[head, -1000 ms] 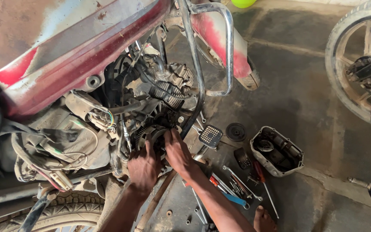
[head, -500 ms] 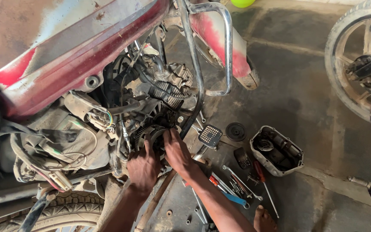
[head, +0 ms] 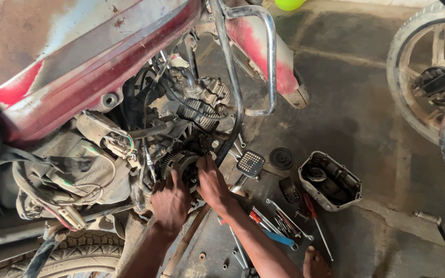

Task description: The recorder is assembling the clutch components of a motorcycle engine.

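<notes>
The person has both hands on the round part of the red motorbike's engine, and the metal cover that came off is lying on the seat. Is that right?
Not quite. The head view shows the metal cover lying on the floor, to the right of the tools, not on the seat. The rest holds: the left hand and the right hand are both on the round engine part of the red motorbike.

Head view, steeply downward, close.

Soft daylight from upper right; dim shadow under engine; sharp centre; slight edge distortion
</notes>
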